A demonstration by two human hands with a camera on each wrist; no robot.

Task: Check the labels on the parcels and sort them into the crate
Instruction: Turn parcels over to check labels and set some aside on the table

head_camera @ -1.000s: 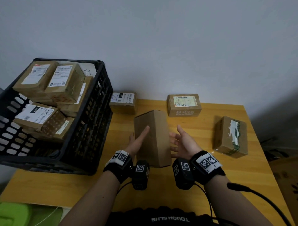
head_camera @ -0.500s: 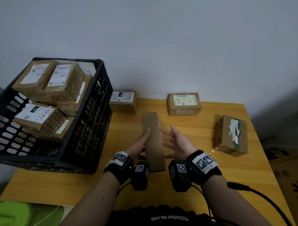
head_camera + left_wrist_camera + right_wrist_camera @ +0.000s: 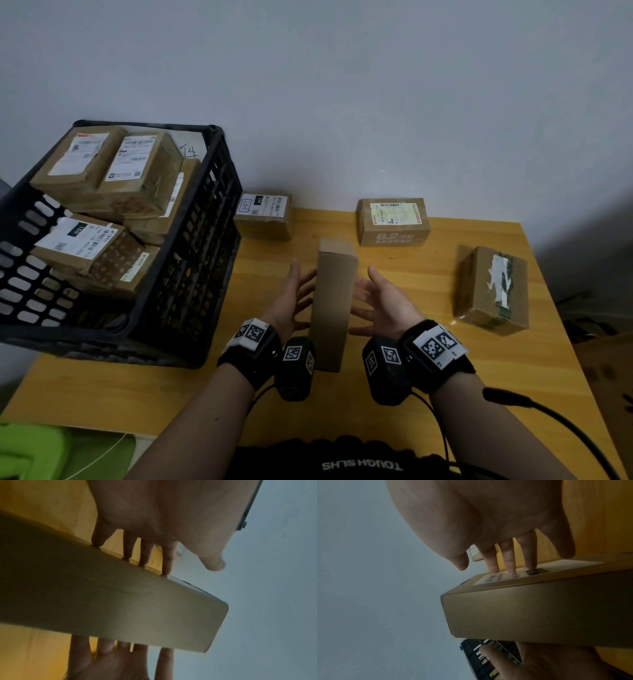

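- A long, narrow cardboard parcel [image 3: 331, 305] stands on one long edge over the middle of the wooden table [image 3: 445, 377], its plain brown face up toward the head camera.
- The left hand [image 3: 291, 301] has straight, spread fingers whose tips press the parcel's left side; the left wrist view shows four fingertips [image 3: 127, 553] lined along its edge, thumb free.
- The right hand [image 3: 383, 305] mirrors it, with straight fingers [image 3: 509, 561] touching the right side, which carries a white shipping label [image 3: 522, 574]. Neither hand curls round the parcel; it is steadied between flat fingers.
- Whether the parcel's lower edge touches the table cannot be told.
- The black slatted crate [image 3: 191, 274] sits at the table's left, tilted, its near right corner close to the left wrist. It holds several labelled parcels [image 3: 137, 164] stacked up to the rim.
- Bare tabletop shows between the held parcel and the crate wall, and on the right as far as a taped box [image 3: 491, 291] near the table's right edge.
- Against the wall at the far edge sit a small labelled box [image 3: 263, 214], just beside the crate, and a printed box [image 3: 394, 221], with a gap between them directly beyond the held parcel.
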